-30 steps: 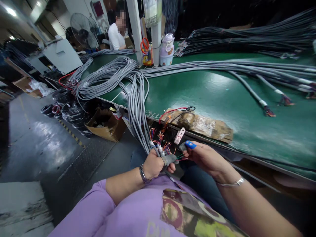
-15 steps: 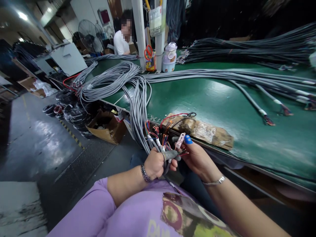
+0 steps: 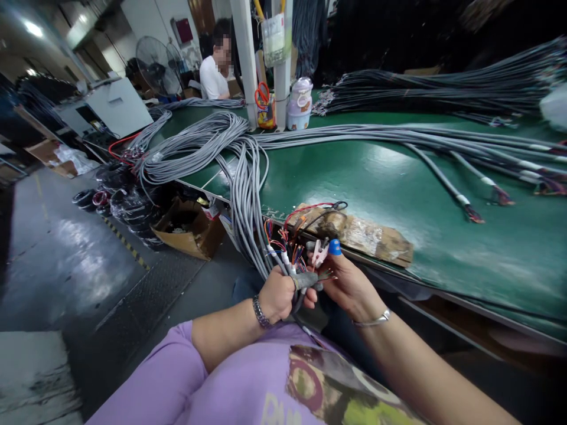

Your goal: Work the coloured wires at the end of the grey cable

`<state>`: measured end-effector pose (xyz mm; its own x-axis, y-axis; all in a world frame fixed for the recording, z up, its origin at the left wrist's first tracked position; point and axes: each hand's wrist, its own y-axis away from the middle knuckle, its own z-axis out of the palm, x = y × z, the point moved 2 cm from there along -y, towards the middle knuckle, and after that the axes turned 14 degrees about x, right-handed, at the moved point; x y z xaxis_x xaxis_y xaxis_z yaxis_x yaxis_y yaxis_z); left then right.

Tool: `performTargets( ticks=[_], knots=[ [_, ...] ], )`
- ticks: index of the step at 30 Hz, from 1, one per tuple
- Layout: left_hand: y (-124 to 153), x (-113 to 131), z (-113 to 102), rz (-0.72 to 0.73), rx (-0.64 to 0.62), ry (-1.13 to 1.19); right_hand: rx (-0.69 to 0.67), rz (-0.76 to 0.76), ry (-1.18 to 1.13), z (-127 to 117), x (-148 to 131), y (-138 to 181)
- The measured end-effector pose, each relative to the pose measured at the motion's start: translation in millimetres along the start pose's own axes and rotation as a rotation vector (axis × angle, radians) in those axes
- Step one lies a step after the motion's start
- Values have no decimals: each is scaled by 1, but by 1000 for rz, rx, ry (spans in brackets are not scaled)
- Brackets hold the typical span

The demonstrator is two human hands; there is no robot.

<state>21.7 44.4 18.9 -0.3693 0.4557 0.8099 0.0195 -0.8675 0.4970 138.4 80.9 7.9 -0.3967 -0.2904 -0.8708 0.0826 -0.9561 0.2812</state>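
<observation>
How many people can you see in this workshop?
2. One wears the camera: their left hand grips grey cables, their right hand picks at the wire ends. A second person in white sits beyond the green table. Others may be hidden.

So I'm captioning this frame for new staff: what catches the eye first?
The grey cables heaped on the green table and spilling over its near edge. At the bottom, the left hand grips their ends with coloured wires, while the right hand, with a blue fingertip cap, picks at them.
</observation>
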Motion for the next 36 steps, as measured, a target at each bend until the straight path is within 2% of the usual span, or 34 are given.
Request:
performTargets(
  ticks=[2,5,10,14,17,22,25,27,29,32,36],
  knots=[
    [-1,-2,0,0,7,-21,75,58,-140,0,2,-1],
    [-2,-3,0,4,12,-36,61,98,-198,1,5,-1],
    [3,-5,-6,29,11,-23,32,91,-162,-8,4,5],
    [8,-10,-13,93,78,3,-92,122,-108,-15,7,24],
    [6,-16,-17,152,107,-32,-89,8,22,-12,10,42],
    [4,-18,-21,226,3,-187,71,-91,151,-4,8,53],
    [5,-17,-25,240,-109,-303,-32,-90,196,-2,4,49],
    [5,-18,-27,248,-128,-324,-129,-81,221,2,1,46],
    [4,-21,-29,240,-69,-263,-149,-72,231,6,-1,44],
    [2,-25,-29,189,67,-96,-63,-60,233,9,-1,42],
    [5,-17,-24,152,164,39,28,-114,243,-3,8,38]
  ],
)
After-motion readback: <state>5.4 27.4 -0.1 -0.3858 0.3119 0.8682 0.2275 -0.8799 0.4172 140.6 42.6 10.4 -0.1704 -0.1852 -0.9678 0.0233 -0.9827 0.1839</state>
